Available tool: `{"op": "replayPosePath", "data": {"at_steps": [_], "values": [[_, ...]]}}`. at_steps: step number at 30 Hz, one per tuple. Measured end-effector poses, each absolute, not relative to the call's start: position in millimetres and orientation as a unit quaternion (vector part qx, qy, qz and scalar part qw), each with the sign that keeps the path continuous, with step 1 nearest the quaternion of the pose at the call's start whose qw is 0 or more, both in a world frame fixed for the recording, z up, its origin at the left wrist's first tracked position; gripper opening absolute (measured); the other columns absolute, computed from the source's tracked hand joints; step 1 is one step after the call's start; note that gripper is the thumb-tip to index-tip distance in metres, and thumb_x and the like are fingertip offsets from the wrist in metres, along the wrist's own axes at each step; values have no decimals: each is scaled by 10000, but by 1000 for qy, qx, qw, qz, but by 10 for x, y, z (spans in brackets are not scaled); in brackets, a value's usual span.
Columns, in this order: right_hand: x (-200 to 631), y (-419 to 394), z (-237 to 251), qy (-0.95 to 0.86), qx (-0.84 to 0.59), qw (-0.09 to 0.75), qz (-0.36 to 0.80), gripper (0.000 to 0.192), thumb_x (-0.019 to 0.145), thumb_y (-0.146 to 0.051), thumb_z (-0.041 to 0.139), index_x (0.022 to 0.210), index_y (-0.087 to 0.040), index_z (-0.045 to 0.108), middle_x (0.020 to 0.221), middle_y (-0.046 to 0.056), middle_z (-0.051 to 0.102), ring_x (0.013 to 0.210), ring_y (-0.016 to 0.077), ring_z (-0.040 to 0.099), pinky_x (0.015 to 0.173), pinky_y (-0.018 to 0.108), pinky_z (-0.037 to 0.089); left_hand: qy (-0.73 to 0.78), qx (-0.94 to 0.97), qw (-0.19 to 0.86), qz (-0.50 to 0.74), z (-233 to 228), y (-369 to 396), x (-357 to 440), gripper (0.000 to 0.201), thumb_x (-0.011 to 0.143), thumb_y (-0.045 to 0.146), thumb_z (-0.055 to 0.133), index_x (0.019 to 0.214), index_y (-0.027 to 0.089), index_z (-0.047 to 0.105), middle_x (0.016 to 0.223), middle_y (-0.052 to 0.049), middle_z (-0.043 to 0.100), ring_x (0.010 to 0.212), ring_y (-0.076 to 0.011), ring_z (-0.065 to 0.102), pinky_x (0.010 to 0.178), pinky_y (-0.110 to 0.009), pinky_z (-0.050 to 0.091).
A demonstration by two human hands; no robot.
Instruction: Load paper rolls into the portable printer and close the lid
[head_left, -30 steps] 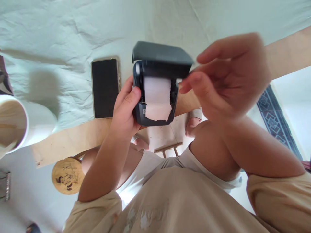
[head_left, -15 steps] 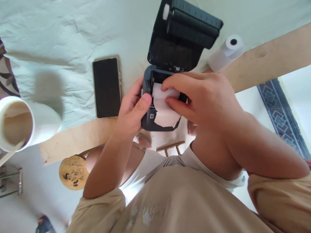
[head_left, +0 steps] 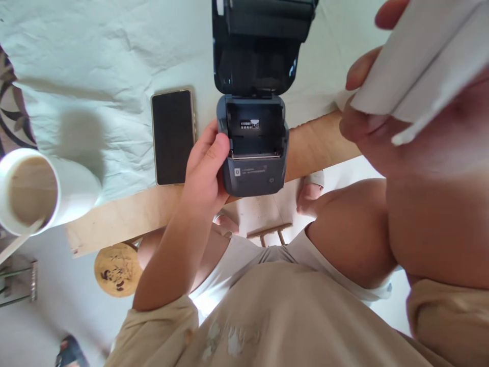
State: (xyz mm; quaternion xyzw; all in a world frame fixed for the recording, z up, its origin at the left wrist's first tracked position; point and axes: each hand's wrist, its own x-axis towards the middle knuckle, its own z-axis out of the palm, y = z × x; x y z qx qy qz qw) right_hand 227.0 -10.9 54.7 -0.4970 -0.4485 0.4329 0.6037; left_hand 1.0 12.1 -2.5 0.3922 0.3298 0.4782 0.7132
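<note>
A dark portable label printer is tilted up near the table's front edge. Its lid is swung open, and the paper bay shows a bare black inside with a small printed label. My left hand grips the printer's left side, thumb at the rim of the bay. At the upper right, close to the camera, my right hand is closed around a white paper roll with a loose edge hanging from it. Part of this hand and roll lies outside the picture.
A dark-screened phone lies left of the printer on the pale green cloth. Farther left stands a white mug of brown drink with a spoon in it. Below the wooden table edge is a round stool.
The paper has left the printer's bay, and my right hand has moved up and right, now with a roll. The printer has shifted slightly left. The roll standing on the table no longer shows.
</note>
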Motion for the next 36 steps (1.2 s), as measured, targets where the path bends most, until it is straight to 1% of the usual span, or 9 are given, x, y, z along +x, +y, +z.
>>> {"op": "replayPosePath", "data": {"at_steps": [3,6,9,14,19,21,27,31,36], "values": [[2263,-129,435,-498,-536,569,374,265,708,-339,714,920,-240,588,750,-30,564,521,117,553,420,308,429,343,393,704,481,-21,121,24,299,950,455,659,1105,211,736,1058,5,747,998,-154,736,892,-260,614],[2256,-203,311,-606,-577,496,232,200,757,-249,691,915,-228,571,867,11,609,740,155,636,647,342,519,341,396,707,476,-9,120,28,294,946,452,662,1084,205,740,1035,6,751,976,-154,743,879,-259,619],[2250,-226,205,-652,-614,415,159,282,768,-255,700,1022,-251,578,1037,35,648,945,199,635,763,364,540,341,395,711,471,-7,120,26,300,950,445,656,1097,196,735,1028,-1,757,931,-156,748,856,-275,629],[2245,-189,102,-670,-660,305,151,421,744,-215,727,1119,-261,540,1025,37,683,898,225,652,801,438,567,344,402,706,471,-1,115,28,298,959,445,640,1110,202,722,1020,-1,758,930,-163,754,826,-280,636],[2433,-277,226,-689,-571,445,38,427,844,-280,685,1255,-287,570,1242,48,659,1156,251,660,902,422,571,355,404,704,463,27,109,36,297,956,453,641,1095,201,710,1011,-3,749,1070,-193,741,854,-275,635],[2558,-283,270,-668,-596,444,-32,414,871,-287,648,1283,-269,603,1287,78,641,1191,279,635,938,452,550,356,409,704,459,34,107,37,293,956,455,640,1089,201,705,998,-1,743,1074,-197,740,841,-274,638],[2709,-88,140,-607,-752,249,55,515,821,-303,692,1312,-205,573,1282,149,537,1213,291,577,1065,525,477,353,402,712,454,43,110,35,287,949,452,657,1083,204,711,1016,7,736,982,-162,747,810,-240,629],[2683,-29,71,-577,-763,289,41,476,709,-191,725,1175,-242,644,1156,108,645,1096,274,600,1001,459,465,348,401,713,459,52,115,34,280,931,457,681,1049,206,721,966,4,743,945,-155,749,775,-228,625],[2623,-70,93,-571,-672,470,46,633,600,-97,615,1210,-256,561,1258,55,603,855,164,578,696,323,453,350,396,715,458,41,118,33,320,911,471,699,1068,193,714,967,-18,744,914,-178,750,791,-270,626]]}}
